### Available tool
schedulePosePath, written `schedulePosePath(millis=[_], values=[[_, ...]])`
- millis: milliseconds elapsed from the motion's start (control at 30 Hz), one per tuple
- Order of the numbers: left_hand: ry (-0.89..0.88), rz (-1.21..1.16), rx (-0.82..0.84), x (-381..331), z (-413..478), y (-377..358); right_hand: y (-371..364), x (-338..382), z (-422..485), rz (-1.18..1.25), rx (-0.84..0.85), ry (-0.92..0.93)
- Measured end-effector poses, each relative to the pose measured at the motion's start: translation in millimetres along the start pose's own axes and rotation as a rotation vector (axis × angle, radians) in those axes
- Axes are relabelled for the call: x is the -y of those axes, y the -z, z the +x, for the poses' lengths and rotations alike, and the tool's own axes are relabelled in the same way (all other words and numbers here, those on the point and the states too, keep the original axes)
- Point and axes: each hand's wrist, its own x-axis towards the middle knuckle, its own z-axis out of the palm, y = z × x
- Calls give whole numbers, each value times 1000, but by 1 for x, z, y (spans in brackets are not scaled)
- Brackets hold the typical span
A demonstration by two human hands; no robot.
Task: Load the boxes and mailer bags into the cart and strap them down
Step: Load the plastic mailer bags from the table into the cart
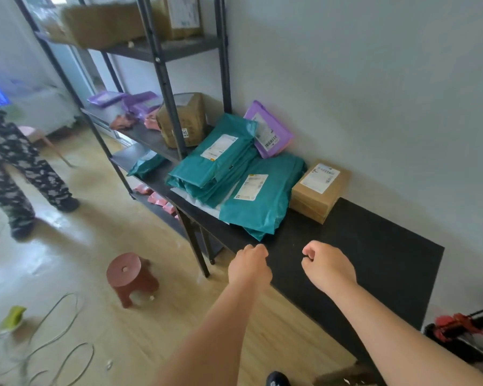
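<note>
Curled, empty left hand (250, 264) and right hand (325, 264) at front edge of black table (360, 246); stacked teal plastic mailer bags (207, 174) could slide apart when lifted.

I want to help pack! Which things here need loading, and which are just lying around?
Job: teal mailer bags, purple mailer bag, cardboard box, all on the black table.
Lying about: red stool, floor cables.

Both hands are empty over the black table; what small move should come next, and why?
Probably reach forward and grip the nearest teal mailer bag: left hand and right hand hold nothing, and it lies just ahead on the black table.
</note>
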Motion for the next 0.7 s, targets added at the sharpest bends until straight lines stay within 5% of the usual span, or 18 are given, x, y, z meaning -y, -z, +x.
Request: schedulePosePath(millis=[700], values=[[-38, 16, -48, -28, 185, 67, 48, 53, 183, 41, -31, 25]])
